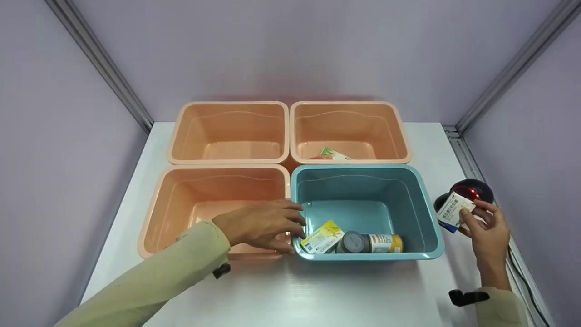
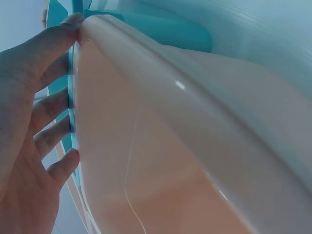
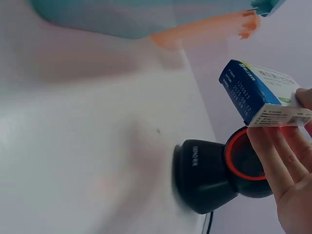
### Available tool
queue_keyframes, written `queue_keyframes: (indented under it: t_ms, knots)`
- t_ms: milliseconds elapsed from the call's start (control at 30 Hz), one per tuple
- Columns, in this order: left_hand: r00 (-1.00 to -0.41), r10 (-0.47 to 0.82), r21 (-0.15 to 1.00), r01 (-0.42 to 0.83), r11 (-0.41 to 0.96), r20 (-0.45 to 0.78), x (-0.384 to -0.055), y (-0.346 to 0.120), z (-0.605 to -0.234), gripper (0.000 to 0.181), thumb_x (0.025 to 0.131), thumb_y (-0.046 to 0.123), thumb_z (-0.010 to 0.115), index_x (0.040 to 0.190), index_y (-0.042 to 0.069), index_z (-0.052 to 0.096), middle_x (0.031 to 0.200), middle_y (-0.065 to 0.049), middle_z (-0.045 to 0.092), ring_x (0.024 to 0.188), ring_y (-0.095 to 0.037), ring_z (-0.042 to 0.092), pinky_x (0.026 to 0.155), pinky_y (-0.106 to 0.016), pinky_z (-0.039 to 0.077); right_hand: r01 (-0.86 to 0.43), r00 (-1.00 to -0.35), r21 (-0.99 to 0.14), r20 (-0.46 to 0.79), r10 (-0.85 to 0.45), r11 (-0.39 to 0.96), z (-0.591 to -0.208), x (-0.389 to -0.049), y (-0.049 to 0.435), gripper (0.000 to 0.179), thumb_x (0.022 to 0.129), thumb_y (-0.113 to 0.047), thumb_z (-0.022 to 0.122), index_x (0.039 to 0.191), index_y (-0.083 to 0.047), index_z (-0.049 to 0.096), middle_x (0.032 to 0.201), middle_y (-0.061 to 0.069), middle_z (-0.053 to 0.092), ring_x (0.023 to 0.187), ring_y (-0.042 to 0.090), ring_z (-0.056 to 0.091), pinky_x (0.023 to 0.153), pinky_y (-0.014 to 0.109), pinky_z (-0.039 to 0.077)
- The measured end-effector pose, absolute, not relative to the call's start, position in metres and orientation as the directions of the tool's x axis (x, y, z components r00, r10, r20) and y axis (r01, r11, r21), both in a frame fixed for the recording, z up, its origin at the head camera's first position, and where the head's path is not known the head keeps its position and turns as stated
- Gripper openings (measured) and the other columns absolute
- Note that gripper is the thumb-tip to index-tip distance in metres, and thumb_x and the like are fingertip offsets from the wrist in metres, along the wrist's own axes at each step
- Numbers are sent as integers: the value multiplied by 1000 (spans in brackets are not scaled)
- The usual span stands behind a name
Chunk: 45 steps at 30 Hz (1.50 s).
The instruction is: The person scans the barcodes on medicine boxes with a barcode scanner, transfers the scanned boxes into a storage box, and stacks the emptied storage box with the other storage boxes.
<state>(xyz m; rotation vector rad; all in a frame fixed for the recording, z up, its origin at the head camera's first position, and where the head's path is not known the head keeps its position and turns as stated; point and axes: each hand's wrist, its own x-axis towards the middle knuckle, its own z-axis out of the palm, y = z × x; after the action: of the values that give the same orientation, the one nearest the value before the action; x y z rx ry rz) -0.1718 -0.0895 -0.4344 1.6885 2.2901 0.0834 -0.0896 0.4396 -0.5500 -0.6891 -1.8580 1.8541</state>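
Observation:
At the right, my right hand (image 1: 490,229) pinches a small white-and-blue medicine box (image 1: 455,210) between thumb and fingers. Its printed barcode side faces up in the head view, and a blue end (image 3: 243,92) shows in the right wrist view. The box is held close above a black barcode scanner (image 1: 474,190) with red lights glowing. My left hand (image 1: 261,225) rests with spread fingers at the left rim of the blue bin (image 1: 367,256), where it meets the front orange bin (image 1: 156,213). Inside the blue bin lie a yellow-and-white box (image 1: 323,237) and a grey-lidded bottle (image 1: 354,242).
A bottle with an orange-and-white label (image 1: 386,243) also lies in the blue bin. Behind stand a back left orange bin (image 1: 231,122) and a back right orange bin (image 1: 347,120), the latter holding a green-and-white packet (image 1: 333,153). Walls enclose the white table (image 1: 290,295).

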Motion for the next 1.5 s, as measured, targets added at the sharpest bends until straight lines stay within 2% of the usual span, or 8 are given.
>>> queue_keyframes:
  t_ms: [400, 700, 967, 1167, 1300, 1433, 1500]
  knots:
    - [-283, 937, 226, 918, 327, -206, -172, -90, -434, 47, 104, 49, 73, 143, 23, 72, 154, -1, 66, 160, -29, 43, 136, -48, 31, 75, -728, -986, -157, 668, -149, -560, -86, 447, 45, 97, -9, 82, 137, -17, 65, 110, -8, 74, 89, 5, 75, 65, 23, 67]
    - [-279, 936, 221, 920, 324, -214, -171, -90, -435, 46, 103, 49, 74, 142, 24, 73, 154, 0, 66, 161, -28, 42, 137, -46, 30, 99, -736, -976, -203, 646, -194, -568, -84, 443, 44, 98, -14, 83, 136, -20, 62, 110, -8, 73, 87, 5, 77, 66, 25, 67]
    - [-271, 939, 229, 920, 318, -214, -172, -89, -435, 46, 104, 48, 73, 142, 23, 73, 154, -2, 66, 160, -31, 43, 135, -47, 33, 81, -756, -974, -199, 624, -212, -572, -85, 430, 41, 98, -11, 82, 132, -18, 60, 107, -3, 73, 84, 8, 79, 67, 28, 68]
    - [-282, 936, 237, 914, 328, -208, -172, -90, -434, 47, 103, 49, 73, 143, 23, 72, 155, -1, 65, 161, -30, 42, 135, -48, 34, 48, -761, -985, -144, 633, -167, -547, -97, 436, 43, 98, -9, 82, 133, -18, 60, 110, -4, 72, 85, 7, 75, 66, 24, 67]
    - [-287, 935, 234, 914, 332, -207, -171, -90, -434, 47, 103, 50, 74, 143, 25, 72, 156, -1, 65, 161, -30, 42, 134, -48, 35, -28, -774, -984, -91, 627, -177, -518, -114, 441, 45, 95, -1, 82, 133, -12, 60, 108, 0, 74, 83, 11, 75, 63, 24, 66]
    - [-286, 935, 234, 914, 332, -210, -172, -90, -436, 47, 103, 49, 74, 143, 24, 73, 156, 0, 65, 161, -29, 41, 135, -48, 34, -99, -821, -983, -9, 570, -158, -484, -139, 439, 44, 93, 2, 82, 130, -9, 60, 112, 4, 73, 90, 12, 77, 64, 24, 67]
    - [-282, 937, 236, 915, 328, -208, -172, -90, -437, 46, 103, 49, 74, 142, 24, 73, 155, 0, 65, 161, -30, 42, 135, -48, 33, -110, -853, -988, 39, 520, -106, -468, -155, 432, 44, 94, 0, 82, 131, -10, 60, 115, 4, 71, 95, 11, 76, 67, 24, 67]
